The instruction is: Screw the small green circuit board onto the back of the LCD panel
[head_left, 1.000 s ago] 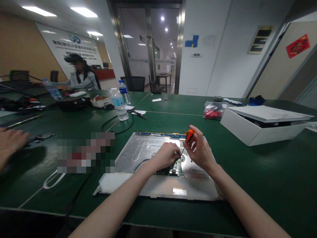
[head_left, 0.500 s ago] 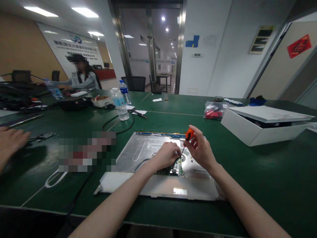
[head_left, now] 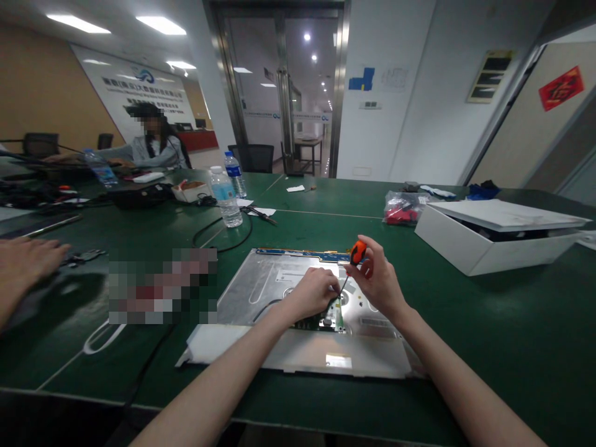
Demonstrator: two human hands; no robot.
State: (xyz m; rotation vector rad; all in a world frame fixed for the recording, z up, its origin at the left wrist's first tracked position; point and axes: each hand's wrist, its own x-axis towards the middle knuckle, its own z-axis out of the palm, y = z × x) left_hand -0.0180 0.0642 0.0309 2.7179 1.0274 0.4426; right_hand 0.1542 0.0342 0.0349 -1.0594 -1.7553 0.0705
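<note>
A flat silver metal panel [head_left: 251,279] lies on the green table, with a blue strip [head_left: 302,254] along its far edge. On its middle sits a green circuit board [head_left: 338,316], partly covered by my left hand [head_left: 319,288]. The fingers of that hand are bent together at the board's far end, beside the screwdriver tip; what they pinch, if anything, is hidden. My right hand [head_left: 375,270] grips a small orange and black screwdriver [head_left: 358,252] by its handle. Its thin shaft slants down and left to the board area near my left fingertips.
A white box [head_left: 484,245] with its lid askew stands at right, beside a plastic bag with red contents [head_left: 403,208]. Water bottles [head_left: 226,198] and a black cable stand or lie beyond the panel. Another person's hand [head_left: 32,264] is at far left; a person sits farther back.
The orange handle has turned slightly in my right fingers. My left hand looks unchanged. The other person's hand at far left has moved a little to the right.
</note>
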